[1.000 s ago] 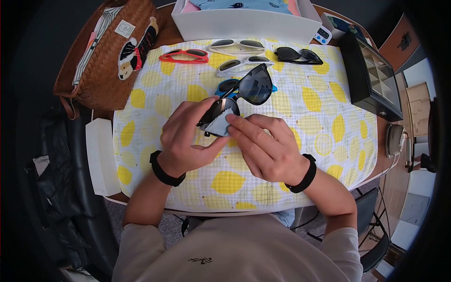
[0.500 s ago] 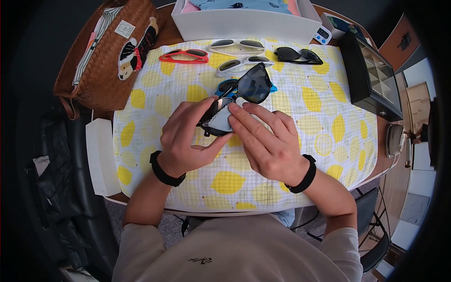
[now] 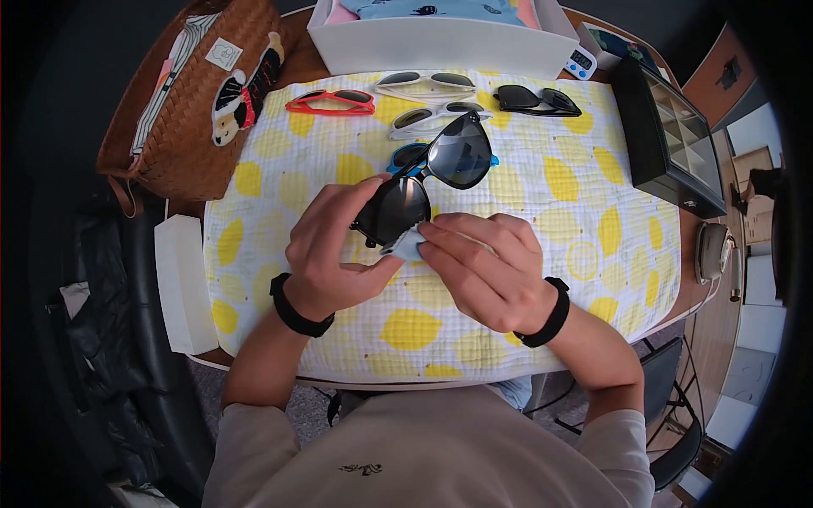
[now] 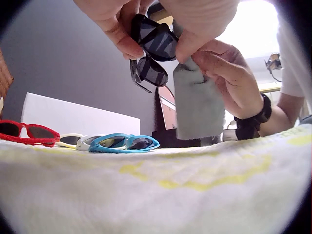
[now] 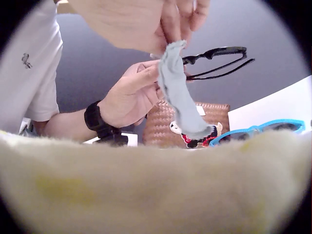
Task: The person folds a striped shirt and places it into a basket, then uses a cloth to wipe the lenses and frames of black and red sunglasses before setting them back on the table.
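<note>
My left hand grips a pair of black sunglasses by one lens end, raised above the lemon-print cloth. A pale grey-blue wiping cloth is pinched in the fingers of my right hand, at the lower edge of the nearer lens. It hangs down below the hands in the left wrist view, and the right wrist view shows the cloth bunched at its top. Blue sunglasses lie on the print beyond, partly hidden by the held pair in the head view.
Red sunglasses, two whitish pairs and another black pair lie farther back. A woven basket stands left, a white box behind, a black compartment case right. A long white box borders the left edge.
My right hand has drawn the wiping cloth off the middle of the nearer lens, down to its lower edge, baring the lens. The left hand and sunglasses stay almost in place.
</note>
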